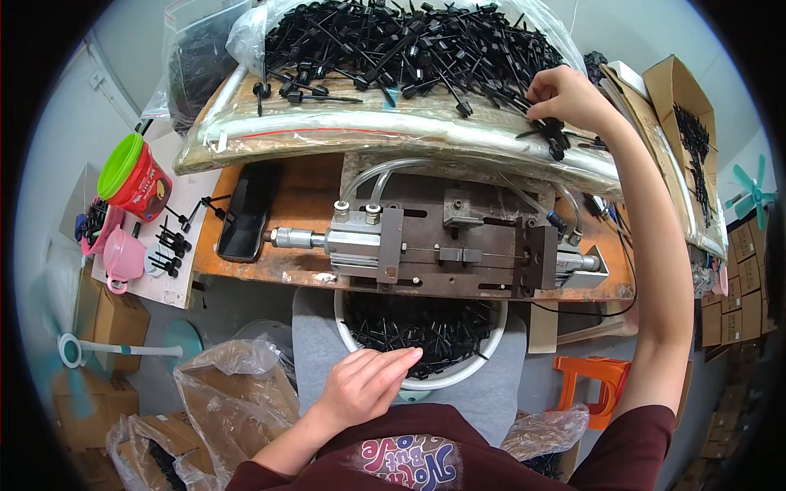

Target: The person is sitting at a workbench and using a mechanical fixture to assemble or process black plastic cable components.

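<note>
The right hand [565, 98], fingers pinched narrow on thin black plastic stemmed parts [393, 49] heaped at 12 o'clock on the worktop [270, 188], probably meets light, stiff, tangle-prone pieces best gripped at the head, while the left hand [364, 385] rests loosely open, holding nothing, on the white basin [491, 344] at 6 o'clock.

Black plastic parts [409, 45], heaped on clear sheeting over my pale wooden board [246, 90]; my right hand [565, 98] is among them. More black pieces fill the white basin [458, 378] on my grey lap cloth [315, 344], where my left hand [364, 385] lies. My sleeves are maroon, the shirt print pink, purple and white. Metal press [442, 245], dull steel grey, on an orange-brown bench [303, 184]. Black phone [246, 213]. Red tub [135, 180] with a lime-green lid. Pink cups [123, 258]. Orange stool [594, 385]. Brown cardboard boxes [115, 319]. Teal fan [753, 192].
</note>
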`<move>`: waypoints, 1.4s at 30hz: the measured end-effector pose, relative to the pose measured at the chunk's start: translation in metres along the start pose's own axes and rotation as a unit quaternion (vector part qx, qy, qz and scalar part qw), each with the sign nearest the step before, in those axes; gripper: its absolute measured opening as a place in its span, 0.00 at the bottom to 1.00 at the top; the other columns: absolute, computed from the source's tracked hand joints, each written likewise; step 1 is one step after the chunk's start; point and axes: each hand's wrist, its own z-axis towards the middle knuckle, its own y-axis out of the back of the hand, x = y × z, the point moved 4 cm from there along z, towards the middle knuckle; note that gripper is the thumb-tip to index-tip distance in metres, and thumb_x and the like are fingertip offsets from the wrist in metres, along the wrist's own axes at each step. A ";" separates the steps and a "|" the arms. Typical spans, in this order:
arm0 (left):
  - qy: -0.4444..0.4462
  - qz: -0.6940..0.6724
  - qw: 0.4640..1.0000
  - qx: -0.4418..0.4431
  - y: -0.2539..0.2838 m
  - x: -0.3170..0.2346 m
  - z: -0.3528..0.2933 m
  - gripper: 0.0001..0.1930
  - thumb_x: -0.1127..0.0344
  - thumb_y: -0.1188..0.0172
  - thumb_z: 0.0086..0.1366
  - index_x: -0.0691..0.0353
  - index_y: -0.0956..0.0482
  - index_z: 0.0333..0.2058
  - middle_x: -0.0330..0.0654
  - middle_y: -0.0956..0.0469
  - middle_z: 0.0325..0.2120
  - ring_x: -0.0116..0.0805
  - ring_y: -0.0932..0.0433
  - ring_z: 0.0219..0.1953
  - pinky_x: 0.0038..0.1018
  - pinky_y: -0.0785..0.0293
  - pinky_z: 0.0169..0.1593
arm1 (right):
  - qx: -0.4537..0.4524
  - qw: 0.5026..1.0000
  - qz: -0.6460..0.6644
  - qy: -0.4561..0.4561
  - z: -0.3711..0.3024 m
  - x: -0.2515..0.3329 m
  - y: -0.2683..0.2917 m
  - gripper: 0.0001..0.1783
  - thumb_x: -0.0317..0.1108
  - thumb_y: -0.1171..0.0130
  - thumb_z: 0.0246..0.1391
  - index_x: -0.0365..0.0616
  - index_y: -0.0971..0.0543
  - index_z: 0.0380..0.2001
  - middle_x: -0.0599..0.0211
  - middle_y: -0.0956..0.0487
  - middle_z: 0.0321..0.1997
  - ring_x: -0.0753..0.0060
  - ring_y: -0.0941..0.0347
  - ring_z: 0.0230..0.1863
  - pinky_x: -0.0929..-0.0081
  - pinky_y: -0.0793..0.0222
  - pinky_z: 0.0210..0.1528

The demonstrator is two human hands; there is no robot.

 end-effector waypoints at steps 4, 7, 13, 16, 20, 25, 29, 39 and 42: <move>-0.009 -0.004 1.000 0.003 0.003 -0.003 0.002 0.22 0.76 0.35 0.54 0.65 0.24 0.50 0.48 0.17 0.41 0.40 0.18 0.31 0.29 0.24 0.33 | -0.050 0.999 0.017 0.004 -0.002 -0.002 -0.001 0.15 0.36 0.28 0.39 0.41 0.15 0.32 0.59 0.17 0.31 0.66 0.21 0.33 0.70 0.26 0.42; -0.032 -0.004 0.999 -0.002 0.006 -0.007 0.009 0.23 0.74 0.34 0.55 0.66 0.25 0.51 0.50 0.18 0.44 0.40 0.18 0.33 0.29 0.24 0.34 | -0.098 0.994 0.003 -0.045 -0.005 -0.007 0.008 0.18 0.45 0.30 0.48 0.41 0.14 0.35 0.63 0.16 0.32 0.71 0.22 0.36 0.71 0.28 0.45; -0.052 -0.066 0.994 -0.065 0.021 -0.018 0.042 0.23 0.73 0.32 0.56 0.67 0.24 0.52 0.50 0.21 0.48 0.40 0.18 0.38 0.31 0.21 0.40 | -0.202 0.957 0.192 -0.083 -0.032 -0.018 0.046 0.22 0.53 0.34 0.54 0.43 0.13 0.37 0.80 0.29 0.18 0.87 0.38 0.19 0.84 0.41 0.27; -0.021 -0.095 0.986 -0.132 0.029 -0.021 0.074 0.27 0.74 0.30 0.54 0.71 0.25 0.54 0.51 0.21 0.48 0.39 0.18 0.40 0.31 0.20 0.42 | -0.197 0.902 0.383 -0.032 -0.066 0.013 0.045 0.21 0.47 0.36 0.58 0.36 0.17 0.40 0.79 0.32 0.20 0.89 0.43 0.18 0.87 0.47 0.23; 0.023 -0.198 0.970 -0.141 0.029 -0.024 0.113 0.32 0.78 0.28 0.51 0.72 0.28 0.57 0.55 0.22 0.49 0.37 0.17 0.42 0.28 0.18 0.45 | -0.028 0.835 0.548 -0.034 -0.120 0.098 -0.006 0.17 0.41 0.36 0.58 0.36 0.17 0.37 0.71 0.23 0.18 0.82 0.24 0.20 0.85 0.29 0.23; -0.031 -0.179 0.977 -0.109 0.024 -0.030 0.122 0.22 0.79 0.28 0.49 0.70 0.19 0.46 0.51 0.18 0.42 0.34 0.16 0.39 0.26 0.17 0.39 | 0.054 0.760 0.644 -0.060 -0.145 0.112 -0.041 0.15 0.36 0.36 0.59 0.33 0.18 0.40 0.62 0.19 0.30 0.77 0.22 0.22 0.84 0.27 0.23; -0.019 -0.090 0.990 -0.106 0.024 -0.023 0.111 0.19 0.76 0.25 0.46 0.66 0.16 0.40 0.48 0.18 0.41 0.34 0.18 0.36 0.25 0.19 0.36 | -0.189 0.945 0.266 0.000 -0.117 0.061 -0.010 0.19 0.38 0.31 0.51 0.39 0.18 0.44 0.66 0.18 0.34 0.79 0.23 0.27 0.81 0.28 0.28; -0.008 0.120 0.992 -0.038 -0.020 -0.006 0.095 0.16 0.72 0.29 0.45 0.66 0.18 0.35 0.50 0.23 0.52 0.41 0.20 0.42 0.29 0.22 0.42 | -0.085 0.977 -0.194 -0.028 -0.027 0.029 -0.013 0.25 0.39 0.34 0.42 0.40 0.20 0.45 0.56 0.20 0.46 0.56 0.28 0.56 0.64 0.32 0.58; -0.031 0.157 0.987 -0.021 -0.028 -0.005 0.096 0.14 0.72 0.29 0.46 0.65 0.18 0.34 0.49 0.22 0.52 0.39 0.19 0.40 0.29 0.22 0.40 | 0.019 0.982 -0.181 -0.046 -0.003 0.020 -0.010 0.27 0.37 0.34 0.38 0.36 0.21 0.44 0.51 0.20 0.47 0.53 0.26 0.54 0.65 0.31 0.57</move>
